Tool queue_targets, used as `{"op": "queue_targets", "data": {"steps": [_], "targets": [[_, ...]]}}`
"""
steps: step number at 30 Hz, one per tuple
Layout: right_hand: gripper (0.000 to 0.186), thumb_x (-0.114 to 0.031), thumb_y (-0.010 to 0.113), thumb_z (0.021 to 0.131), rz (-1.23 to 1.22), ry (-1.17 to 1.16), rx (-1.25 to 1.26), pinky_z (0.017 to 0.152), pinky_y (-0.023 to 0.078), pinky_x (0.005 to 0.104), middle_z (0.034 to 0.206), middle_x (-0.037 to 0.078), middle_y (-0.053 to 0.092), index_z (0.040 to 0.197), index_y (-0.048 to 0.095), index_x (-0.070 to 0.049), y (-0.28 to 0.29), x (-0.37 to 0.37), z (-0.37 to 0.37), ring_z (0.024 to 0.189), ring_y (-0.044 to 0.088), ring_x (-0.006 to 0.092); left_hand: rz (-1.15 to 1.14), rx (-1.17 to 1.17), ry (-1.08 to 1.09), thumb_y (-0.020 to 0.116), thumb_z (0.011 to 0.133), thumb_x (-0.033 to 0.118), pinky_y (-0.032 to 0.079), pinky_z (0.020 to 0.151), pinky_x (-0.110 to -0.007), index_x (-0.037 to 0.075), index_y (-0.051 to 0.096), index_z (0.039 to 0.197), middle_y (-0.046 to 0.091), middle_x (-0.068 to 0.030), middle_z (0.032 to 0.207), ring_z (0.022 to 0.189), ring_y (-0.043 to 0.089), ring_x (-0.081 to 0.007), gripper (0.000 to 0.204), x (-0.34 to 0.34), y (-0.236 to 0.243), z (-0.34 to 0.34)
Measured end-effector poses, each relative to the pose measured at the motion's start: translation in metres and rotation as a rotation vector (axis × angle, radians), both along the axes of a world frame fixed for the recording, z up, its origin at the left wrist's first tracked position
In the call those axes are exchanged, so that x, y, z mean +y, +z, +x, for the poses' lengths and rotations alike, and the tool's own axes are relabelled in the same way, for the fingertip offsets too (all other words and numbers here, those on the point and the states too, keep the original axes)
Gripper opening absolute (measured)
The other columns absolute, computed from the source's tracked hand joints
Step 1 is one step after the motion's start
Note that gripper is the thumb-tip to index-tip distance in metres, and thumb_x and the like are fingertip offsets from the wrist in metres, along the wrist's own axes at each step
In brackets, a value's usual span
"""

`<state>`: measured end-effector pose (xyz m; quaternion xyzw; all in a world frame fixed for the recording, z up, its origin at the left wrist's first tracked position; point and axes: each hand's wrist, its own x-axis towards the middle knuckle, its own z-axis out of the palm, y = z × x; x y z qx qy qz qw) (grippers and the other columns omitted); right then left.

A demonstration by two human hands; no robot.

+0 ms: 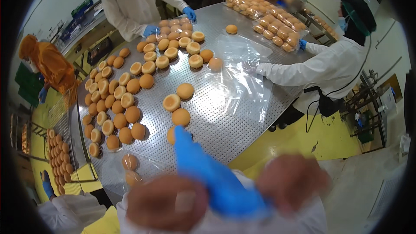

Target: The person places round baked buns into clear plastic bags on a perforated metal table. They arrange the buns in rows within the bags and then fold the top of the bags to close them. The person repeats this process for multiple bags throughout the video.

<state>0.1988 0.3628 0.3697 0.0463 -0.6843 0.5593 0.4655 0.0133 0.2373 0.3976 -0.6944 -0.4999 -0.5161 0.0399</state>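
Close in front of me, a blue disposable glove point(216, 180) is stretched between my two bare hands, its finger end pointing up over the table's near edge. My left hand point(167, 203) is closed on one side of it, and my right hand point(292, 184) grips the opposite side. Both hands are blurred, so single fingers do not show well. Just past the glove, several round golden buns point(180, 117) lie on the perforated metal table point(216, 138). Two buns point(130, 162) in a clear plastic bag point(149, 167) lie near my left hand.
Loose buns point(110, 102) cover the table's left side. Clear plastic bags point(242, 80) lie at right, beside a co-worker's sleeve point(286, 73). Bagged buns point(277, 30) are stacked at far right. Another co-worker's gloved hands point(189, 14) touch a bagged pack point(175, 28). A rack of buns point(60, 160) stands at left.
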Motion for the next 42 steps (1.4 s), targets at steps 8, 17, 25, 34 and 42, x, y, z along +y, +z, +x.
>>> {"op": "queue_targets", "data": {"steps": [8,17,25,34,42], "targets": [[0.018,0.008,0.064,0.083,0.105,-0.526,-0.406,0.078,0.051,0.0322,0.089,0.010,0.066,0.096,0.073,-0.002,-0.108,0.067,-0.050,0.085,0.065,0.0228,0.040,-0.057,0.255,0.066,0.081,-0.012,0.052,0.089,-0.041,0.003,0.064,0.126,0.062,-0.0179,0.119,0.106,0.063,-0.0361,0.047,0.108,-0.161,-0.020],[0.027,-0.001,0.070,0.086,-0.390,-0.295,-0.836,0.087,0.054,0.0324,0.106,0.015,0.069,0.113,0.075,-0.005,-0.307,-0.006,0.003,0.097,0.069,0.0262,-0.592,-0.430,0.316,0.071,0.082,-0.002,0.052,0.090,-0.040,0.001,0.057,0.133,0.054,-0.0206,0.130,0.106,0.061,-0.0325,0.053,0.006,-0.350,0.035],[0.011,-0.004,0.074,0.086,-0.270,-0.374,-0.789,0.078,0.052,0.0305,0.089,0.010,0.070,0.097,0.072,-0.002,-0.303,-0.014,-0.002,0.083,0.067,0.0179,-0.729,-0.620,0.401,0.069,0.080,-0.005,0.049,0.065,-0.034,0.002,0.060,0.112,0.065,-0.0127,0.087,0.073,0.062,-0.0195,0.034,0.047,-0.381,0.036],[0.010,-0.002,0.067,0.089,-0.310,-0.680,-0.768,0.053,0.041,0.0294,0.063,0.005,0.056,0.090,0.058,-0.004,-0.288,-0.012,-0.013,0.054,0.053,0.0113,-0.707,-0.614,0.454,0.069,0.076,-0.007,0.043,0.058,-0.033,0.005,0.053,0.093,0.055,-0.0056,0.072,0.064,0.054,-0.0156,0.026,0.049,-0.323,0.055],[0.012,0.004,0.064,0.081,0.129,-0.616,-0.766,0.055,0.049,0.0383,0.074,0.014,0.066,0.085,0.070,-0.006,-0.279,-0.009,0.003,0.061,0.065,0.0299,-0.883,-1.673,0.347,0.070,0.086,0.001,0.054,0.068,-0.033,0.008,0.052,0.088,0.061,-0.0085,0.092,0.082,0.064,-0.0174,0.020,0.066,-0.293,0.041]]}}
